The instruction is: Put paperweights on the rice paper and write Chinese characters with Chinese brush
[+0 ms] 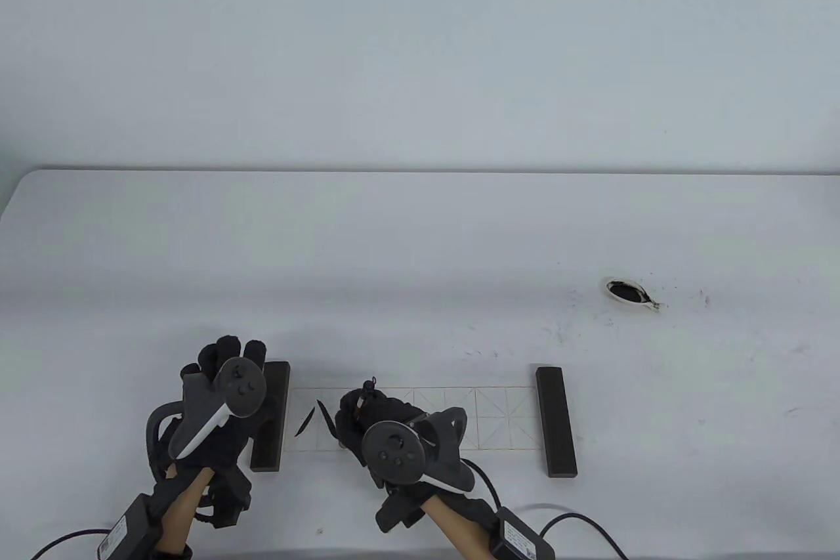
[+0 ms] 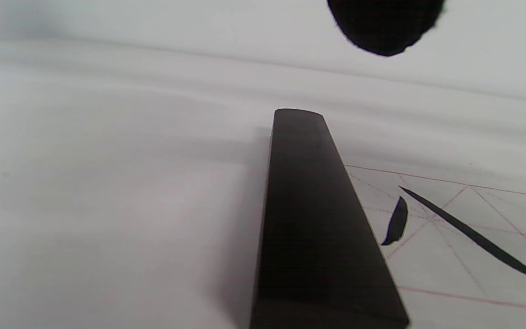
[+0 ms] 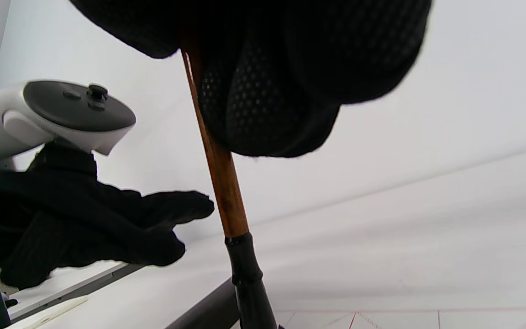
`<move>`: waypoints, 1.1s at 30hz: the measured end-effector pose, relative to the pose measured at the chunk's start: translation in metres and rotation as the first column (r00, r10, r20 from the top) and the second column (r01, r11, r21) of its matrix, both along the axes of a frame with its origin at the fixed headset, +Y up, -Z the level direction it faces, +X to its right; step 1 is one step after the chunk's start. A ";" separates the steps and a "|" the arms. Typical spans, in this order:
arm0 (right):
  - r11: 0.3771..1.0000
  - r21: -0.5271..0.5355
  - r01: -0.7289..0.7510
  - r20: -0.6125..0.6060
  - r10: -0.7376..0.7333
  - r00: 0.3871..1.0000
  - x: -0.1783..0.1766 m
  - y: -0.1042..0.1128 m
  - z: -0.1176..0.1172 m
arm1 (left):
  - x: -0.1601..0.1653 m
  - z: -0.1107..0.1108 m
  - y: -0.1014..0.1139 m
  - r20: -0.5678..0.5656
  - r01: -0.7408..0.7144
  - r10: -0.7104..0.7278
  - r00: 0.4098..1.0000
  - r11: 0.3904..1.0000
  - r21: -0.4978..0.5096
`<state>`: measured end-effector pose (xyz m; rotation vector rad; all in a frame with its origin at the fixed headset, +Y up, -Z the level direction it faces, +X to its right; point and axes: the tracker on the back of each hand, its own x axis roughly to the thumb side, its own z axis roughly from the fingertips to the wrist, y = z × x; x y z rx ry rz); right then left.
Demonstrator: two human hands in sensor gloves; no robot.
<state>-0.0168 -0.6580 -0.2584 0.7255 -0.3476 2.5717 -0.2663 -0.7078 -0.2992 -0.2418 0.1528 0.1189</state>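
White rice paper (image 1: 459,419), printed with a red grid, lies along the table's near edge, each end under a dark rectangular paperweight: the left paperweight (image 1: 270,415) and the right paperweight (image 1: 556,422). Two black ink strokes (image 1: 315,419) mark the sheet's left squares. Just right of them the right hand (image 1: 380,422) curls round a brown-handled brush (image 3: 219,169), held upright over the paper. The left hand (image 1: 226,376) rests with relaxed fingers beside the left paperweight. No writing is legible.
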 end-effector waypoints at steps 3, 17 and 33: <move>0.999 -0.025 0.031 -0.002 -0.031 1.000 0.015 0.018 0.003 | 0.000 0.001 0.000 0.001 0.002 -0.002 1.000 1.000 -0.002; 0.999 -0.008 0.046 0.077 -0.045 0.996 0.061 -0.016 -0.010 | 0.000 0.000 0.000 -0.006 0.002 -0.002 1.000 1.000 -0.008; 1.000 -0.023 -0.009 0.074 0.011 0.997 0.056 -0.026 -0.013 | 0.001 0.000 0.000 0.002 0.006 -0.006 1.000 1.000 -0.009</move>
